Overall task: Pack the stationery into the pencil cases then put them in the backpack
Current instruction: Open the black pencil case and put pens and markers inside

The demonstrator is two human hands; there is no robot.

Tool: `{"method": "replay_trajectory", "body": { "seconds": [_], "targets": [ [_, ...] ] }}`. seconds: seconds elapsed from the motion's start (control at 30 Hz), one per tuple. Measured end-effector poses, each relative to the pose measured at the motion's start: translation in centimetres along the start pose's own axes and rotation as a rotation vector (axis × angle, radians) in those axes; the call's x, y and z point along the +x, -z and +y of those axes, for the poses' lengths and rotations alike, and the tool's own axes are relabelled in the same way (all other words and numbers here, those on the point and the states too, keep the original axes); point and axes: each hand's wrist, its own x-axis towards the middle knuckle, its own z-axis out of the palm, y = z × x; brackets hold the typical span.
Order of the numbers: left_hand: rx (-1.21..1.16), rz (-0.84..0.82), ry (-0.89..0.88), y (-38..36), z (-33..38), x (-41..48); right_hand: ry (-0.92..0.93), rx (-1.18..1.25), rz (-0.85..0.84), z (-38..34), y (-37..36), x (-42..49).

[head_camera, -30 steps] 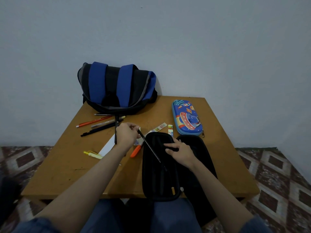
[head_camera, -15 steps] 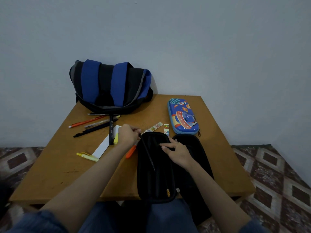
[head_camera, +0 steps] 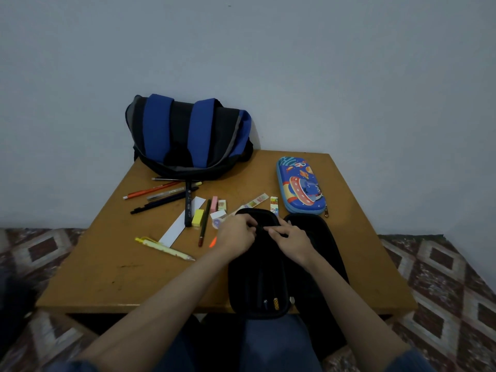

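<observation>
A black pencil case [head_camera: 316, 264] lies open at the table's front edge, its left half holding pens whose ends [head_camera: 271, 303] show near the bottom. My left hand [head_camera: 237, 234] is over the top of that half, fingers curled on a thin black pen that is mostly hidden against the dark lining. My right hand [head_camera: 292, 237] pinches the case's inner lining just beside it. A blue cartoon pencil case [head_camera: 300, 186] lies shut at the right. The blue and black backpack [head_camera: 188, 138] stands at the back against the wall.
Loose stationery lies left of the black case: orange and dark pens [head_camera: 158, 194], a white ruler [head_camera: 182, 221], a yellow eraser [head_camera: 198, 217], a brown pencil [head_camera: 204, 224], a yellow pen [head_camera: 166, 248], small erasers and sticker strips [head_camera: 255, 204]. The table [head_camera: 107, 277] stands on patterned floor.
My left hand has brought the black pen down into the case's left half and moved onto the case. My right hand's fingers have curled beside it. The camera view has shifted.
</observation>
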Motion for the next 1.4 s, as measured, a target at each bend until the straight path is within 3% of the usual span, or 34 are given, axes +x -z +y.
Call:
{"method": "replay_trajectory", "body": {
  "seconds": [0.13,0.27,0.4,0.57,0.77,0.97,1.17,1.4],
  "targets": [
    [-0.122,-0.133,0.005,0.3,0.1,-0.6,0.001,0.011,-0.012,0.2,0.1,0.0],
    [-0.178,0.115,0.049,1.8,-1.5,-0.7,0.017,-0.003,-0.035,0.1,0.3,-0.2],
    [0.040,0.299,0.186,3.6,-4.5,-0.7,0.011,0.006,-0.034,0.0,0.3,-0.2],
    [0.300,0.222,0.290,4.1,-6.1,0.3,0.013,0.004,-0.007,0.1,0.1,-0.1],
    [0.341,0.190,0.332,4.1,-5.1,1.0,0.023,0.008,0.009,0.2,0.0,-0.1],
    [0.047,0.056,0.333,5.6,-5.1,0.4,0.003,-0.004,0.008,0.0,-0.1,-0.2],
    [-0.536,0.006,0.328,6.7,-3.7,-1.3,0.014,-0.005,0.003,0.0,-0.1,-0.4],
    [-0.476,0.042,0.195,3.8,-1.8,-2.2,-0.022,0.070,-0.004,-0.6,0.0,-0.7]
  ]
}}
